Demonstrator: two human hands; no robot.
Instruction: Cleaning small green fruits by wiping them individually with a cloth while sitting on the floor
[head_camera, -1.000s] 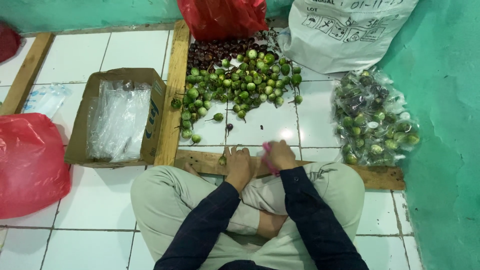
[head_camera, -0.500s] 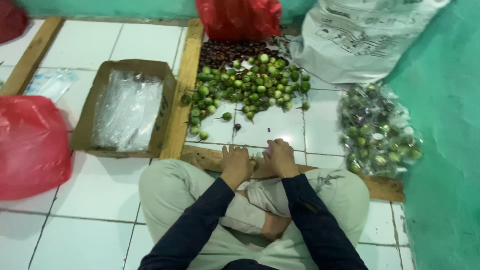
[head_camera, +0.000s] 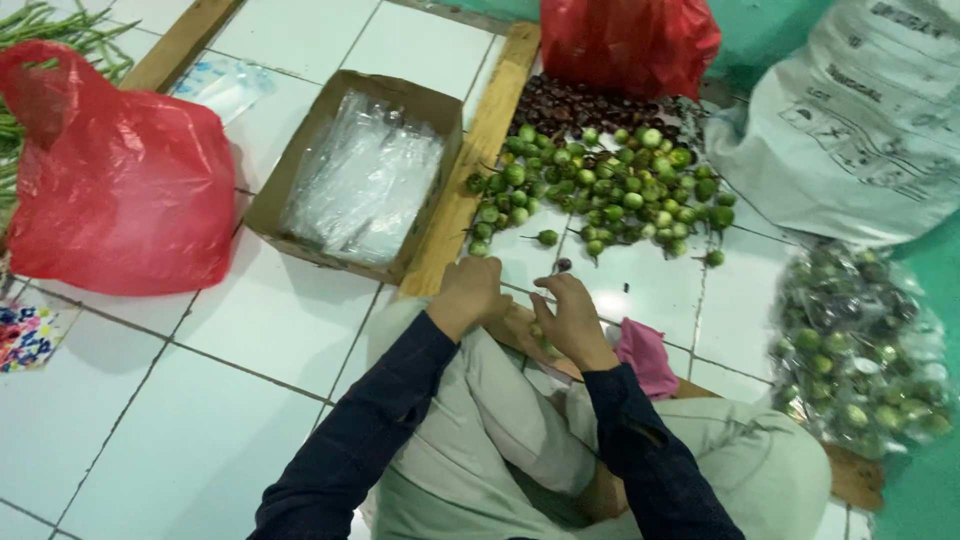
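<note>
Both hands, left (head_camera: 470, 293) and right (head_camera: 570, 318), now down together at near plank (head_camera: 470, 175), fingers curled, contents unclear. Pile of small green eggplants (head_camera: 600, 190) just beyond; pink cloth (head_camera: 645, 355) dropped right.

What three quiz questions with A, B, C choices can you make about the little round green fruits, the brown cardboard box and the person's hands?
1. Where is the brown cardboard box?
A. On the person's lap
B. On the white tiled floor
C. On a chair

2. What colour is the big plastic bag beside the box?
A. Red
B. Blue
C. Yellow

3. How are the left hand and right hand?
A. Far apart
B. Inside the box
C. Close together, below the pile of small round green fruits

Answers: B, floor tiles surround the box; A, it is clearly red; C, both hands nearly meet above the knees.
</note>
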